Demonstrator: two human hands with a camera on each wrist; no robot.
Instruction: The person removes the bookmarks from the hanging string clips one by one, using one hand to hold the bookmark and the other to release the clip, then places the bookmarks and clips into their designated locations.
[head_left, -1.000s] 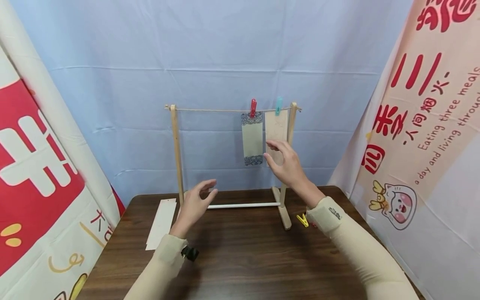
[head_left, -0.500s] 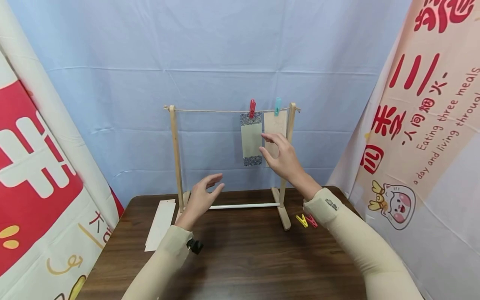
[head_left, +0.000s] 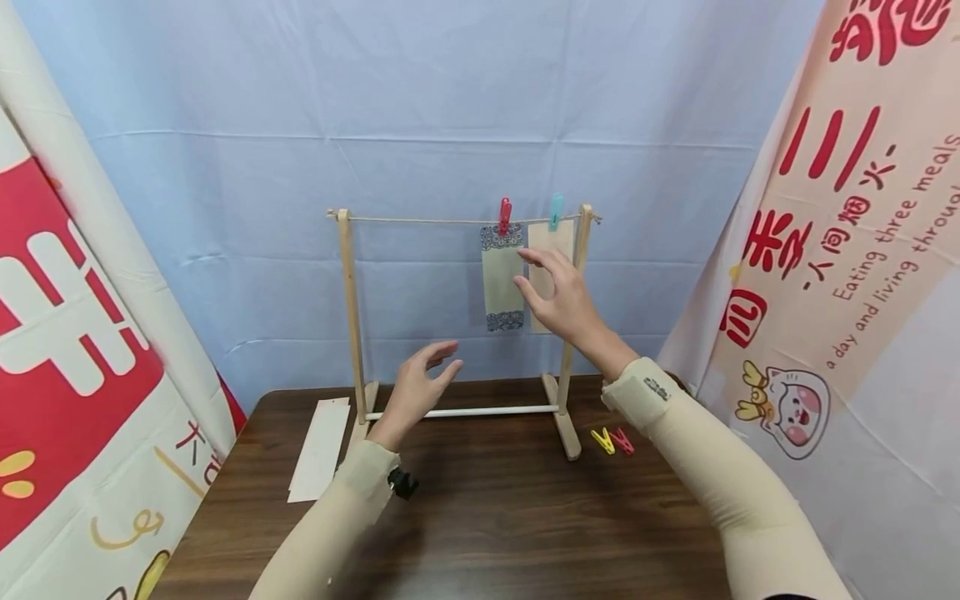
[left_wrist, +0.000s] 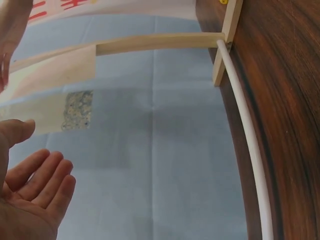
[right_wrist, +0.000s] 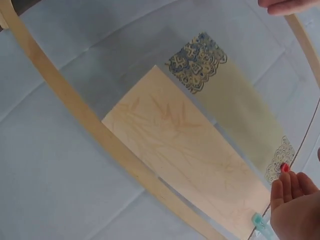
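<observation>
From a string [head_left: 420, 221] on a wooden frame [head_left: 349, 317] hang two paper cards. A red clothespin [head_left: 506, 215] holds the green card with blue lace-patterned ends [head_left: 501, 279]; a light-blue clothespin [head_left: 555, 212] holds the cream card [head_left: 543, 237], whose faint bamboo print shows in the right wrist view. My right hand [head_left: 562, 296], thumb and fingers apart, is raised before the cream card and grips nothing; it hides part of that card. Lower and left, my left hand [head_left: 420, 383] hovers above the frame's white crossbar [head_left: 487, 412], fingers loosely bent around nothing.
White paper strips [head_left: 321, 450] lie stacked at the table's left. A yellow clothespin [head_left: 603, 440] and a pink-red clothespin [head_left: 622, 441] lie right of the frame's foot [head_left: 566, 429]. Blue cloth [head_left: 442, 100] hangs behind, with printed banners on both sides.
My left hand has moved right and slightly up. The right hand has risen a little along the cream card, and its sleeve no longer covers the pink-red clothespin. The hanging cards stay in place.
</observation>
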